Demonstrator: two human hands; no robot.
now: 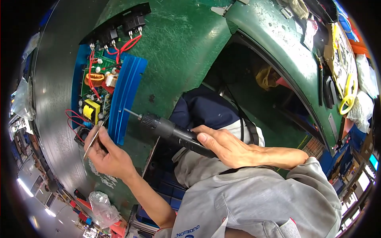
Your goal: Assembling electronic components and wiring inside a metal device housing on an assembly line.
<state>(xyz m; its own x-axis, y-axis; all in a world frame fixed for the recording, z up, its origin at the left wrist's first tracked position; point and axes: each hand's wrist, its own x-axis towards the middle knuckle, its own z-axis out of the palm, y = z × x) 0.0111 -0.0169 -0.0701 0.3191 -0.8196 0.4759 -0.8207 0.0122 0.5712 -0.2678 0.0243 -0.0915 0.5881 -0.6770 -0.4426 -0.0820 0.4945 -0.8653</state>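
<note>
My right hand [226, 146] is wrapped round a black electric screwdriver [174, 133]. Its long thin bit [132, 113] points left, with the tip at the outer wall of a blue metal housing [129, 83]; whether it sits in a screw is too small to tell. Inside the housing lies a green circuit board [104, 65] with a copper coil [95, 79] and a yellow transformer [91, 111]. My left hand [109, 156], by the housing's near end, pinches slim metal tweezers [93, 142] pointing toward the board. Red wires [125, 45] join the board to a black end panel [119, 25].
The housing rests on a worn green work surface [178, 35] beside a dark smooth strip [55, 119]. Rightward, a curved green bench edge [285, 59] carries tools and a yellow tape ring [349, 95]. A clear plastic bag [103, 208] lies at the lower left.
</note>
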